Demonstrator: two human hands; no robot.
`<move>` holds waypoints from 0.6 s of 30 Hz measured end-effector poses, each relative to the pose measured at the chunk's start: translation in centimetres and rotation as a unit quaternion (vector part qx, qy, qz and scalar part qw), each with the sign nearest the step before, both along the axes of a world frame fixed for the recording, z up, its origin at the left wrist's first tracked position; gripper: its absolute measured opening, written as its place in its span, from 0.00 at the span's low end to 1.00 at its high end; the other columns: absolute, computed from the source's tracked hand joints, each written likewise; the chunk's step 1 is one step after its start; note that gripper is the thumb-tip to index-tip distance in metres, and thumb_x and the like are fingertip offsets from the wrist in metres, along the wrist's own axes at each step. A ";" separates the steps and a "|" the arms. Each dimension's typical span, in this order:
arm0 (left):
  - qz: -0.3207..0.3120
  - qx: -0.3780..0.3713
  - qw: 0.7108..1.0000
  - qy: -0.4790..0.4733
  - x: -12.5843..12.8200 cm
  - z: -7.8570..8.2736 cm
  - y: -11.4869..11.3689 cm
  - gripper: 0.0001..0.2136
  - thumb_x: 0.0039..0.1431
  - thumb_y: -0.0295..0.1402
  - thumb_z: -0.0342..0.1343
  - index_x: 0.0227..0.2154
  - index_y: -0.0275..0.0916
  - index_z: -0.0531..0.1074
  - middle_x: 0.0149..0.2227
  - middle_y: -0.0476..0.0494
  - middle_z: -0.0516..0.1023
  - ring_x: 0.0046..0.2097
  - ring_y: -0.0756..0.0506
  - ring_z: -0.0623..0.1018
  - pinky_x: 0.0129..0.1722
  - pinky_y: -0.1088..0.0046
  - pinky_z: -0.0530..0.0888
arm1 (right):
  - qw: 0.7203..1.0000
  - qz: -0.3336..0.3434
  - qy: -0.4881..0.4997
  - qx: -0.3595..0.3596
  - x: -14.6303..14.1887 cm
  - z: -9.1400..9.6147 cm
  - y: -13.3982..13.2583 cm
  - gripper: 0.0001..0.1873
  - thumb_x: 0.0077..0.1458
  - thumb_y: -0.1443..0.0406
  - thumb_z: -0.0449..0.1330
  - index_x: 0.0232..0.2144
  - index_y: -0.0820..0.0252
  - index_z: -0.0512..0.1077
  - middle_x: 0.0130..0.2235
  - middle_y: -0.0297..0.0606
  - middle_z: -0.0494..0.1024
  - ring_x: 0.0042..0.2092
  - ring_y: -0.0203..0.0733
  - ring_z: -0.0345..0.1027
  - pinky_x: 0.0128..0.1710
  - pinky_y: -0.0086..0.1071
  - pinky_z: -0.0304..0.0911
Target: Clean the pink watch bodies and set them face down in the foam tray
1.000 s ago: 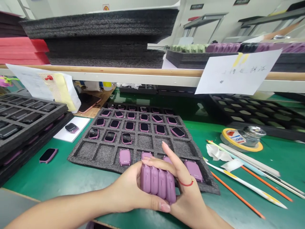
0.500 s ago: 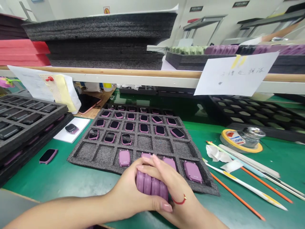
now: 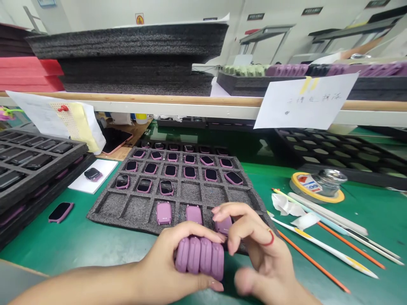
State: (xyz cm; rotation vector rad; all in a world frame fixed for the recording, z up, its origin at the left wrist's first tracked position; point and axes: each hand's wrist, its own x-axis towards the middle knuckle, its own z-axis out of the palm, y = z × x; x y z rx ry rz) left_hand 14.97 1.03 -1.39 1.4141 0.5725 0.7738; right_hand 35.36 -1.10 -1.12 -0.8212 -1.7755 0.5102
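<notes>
My left hand (image 3: 162, 254) is shut around a row of several purple smartwatch bodies (image 3: 199, 256), which stand on edge, pressed side by side. My right hand (image 3: 259, 250) is beside that row, holding nothing, with its fingers apart and curled above the tray's lower edge. It wears a red thread. A grey foam tray (image 3: 136, 210) lies beneath both hands, with dark-faced watches in its upper rows. Purple watches (image 3: 163, 213) lie back up in its bottom row, and my right hand partly hides one (image 3: 223, 225).
Black foam trays of devices (image 3: 38, 163) stand at the left, beside a white sheet (image 3: 104, 169) bearing a watch. On the right of the green mat (image 3: 254, 173) are a tape roll (image 3: 300, 186), a glass jar (image 3: 330, 182) and orange-striped sticks. Stacked foam sheets (image 3: 127, 59) fill the shelf above.
My right hand has come off the purple row and moved right, its fingers spreading. My left hand alone now holds the row. The whole scene has shifted slightly left in view.
</notes>
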 end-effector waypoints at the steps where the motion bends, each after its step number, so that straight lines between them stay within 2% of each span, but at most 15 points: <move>1: -0.011 -0.079 0.996 -0.031 0.1 0.1 0.1 0.20 0.49 0.31 0.73 0.46 0.43 0.76 0.47 0.45 0.82 0.52 0.44 0.80 0.56 0.68 0.72 | 1.000 0.018 -0.025 0.002 0.0 0.1 -0.1 0.21 0.53 0.47 0.68 0.36 0.55 0.68 0.48 0.40 0.72 0.53 0.43 0.71 0.49 0.29 0.72; 2: -0.028 -0.166 0.983 -0.067 0.2 0.2 0.2 0.21 0.49 0.34 0.73 0.46 0.43 0.75 0.45 0.45 0.83 0.50 0.44 0.82 0.53 0.68 0.74 | 0.998 0.030 -0.049 0.001 0.0 0.1 -0.1 0.24 0.49 0.51 0.72 0.41 0.54 0.67 0.50 0.42 0.71 0.56 0.44 0.70 0.51 0.29 0.72; 4: -0.065 -0.313 0.938 -0.133 0.5 0.2 0.6 0.21 0.52 0.38 0.72 0.46 0.40 0.75 0.41 0.41 0.84 0.45 0.44 0.83 0.44 0.71 0.78 | 0.996 0.038 -0.075 -0.005 0.0 0.3 -0.2 0.26 0.49 0.62 0.74 0.46 0.53 0.66 0.52 0.42 0.72 0.58 0.43 0.69 0.55 0.29 0.70; 6: -0.076 -0.382 0.906 -0.164 0.8 0.0 0.9 0.20 0.52 0.40 0.71 0.44 0.35 0.77 0.38 0.37 0.84 0.42 0.44 0.84 0.37 0.76 0.79 | 0.997 0.033 -0.074 -0.020 -0.1 0.4 0.0 0.21 0.51 0.69 0.72 0.43 0.53 0.68 0.50 0.38 0.75 0.55 0.39 0.72 0.56 0.27 0.69; 8: -0.074 -0.401 0.896 -0.179 0.9 -0.1 1.1 0.19 0.52 0.40 0.72 0.42 0.33 0.80 0.37 0.36 0.83 0.42 0.44 0.84 0.35 0.77 0.79 | 0.997 0.033 -0.060 -0.044 -0.2 0.6 0.1 0.15 0.51 0.67 0.72 0.38 0.53 0.71 0.47 0.36 0.77 0.51 0.39 0.75 0.52 0.26 0.71; 10: -0.070 -0.412 0.889 -0.187 0.9 -0.3 1.1 0.17 0.52 0.39 0.72 0.42 0.35 0.81 0.37 0.39 0.83 0.41 0.45 0.84 0.38 0.74 0.81 | 0.997 0.025 -0.042 -0.058 -0.4 0.8 0.3 0.09 0.52 0.66 0.71 0.34 0.54 0.74 0.46 0.37 0.79 0.48 0.39 0.77 0.49 0.27 0.73; 12: -0.074 -0.416 0.887 -0.188 0.8 -0.4 1.1 0.15 0.53 0.38 0.71 0.42 0.37 0.82 0.37 0.40 0.83 0.40 0.46 0.84 0.42 0.71 0.82 | 0.999 0.005 -0.021 -0.040 -0.6 0.9 0.4 0.05 0.55 0.66 0.69 0.31 0.55 0.76 0.44 0.38 0.81 0.46 0.41 0.79 0.47 0.29 0.75; 15: -0.098 -0.409 0.887 -0.190 0.7 -0.7 1.2 0.16 0.55 0.40 0.69 0.43 0.37 0.82 0.39 0.39 0.83 0.41 0.44 0.84 0.37 0.73 0.82 | 0.997 -0.070 0.043 0.009 -0.7 1.0 0.2 0.06 0.59 0.66 0.65 0.29 0.56 0.77 0.36 0.37 0.81 0.38 0.38 0.79 0.38 0.28 0.75; 18: -0.137 -0.398 0.885 -0.200 0.7 -1.2 1.4 0.19 0.57 0.44 0.66 0.43 0.32 0.82 0.41 0.36 0.82 0.43 0.42 0.84 0.32 0.78 0.81 | 0.976 -0.158 0.150 0.025 -0.5 0.8 -0.1 0.08 0.63 0.64 0.62 0.30 0.55 0.75 0.29 0.35 0.79 0.34 0.36 0.78 0.32 0.25 0.74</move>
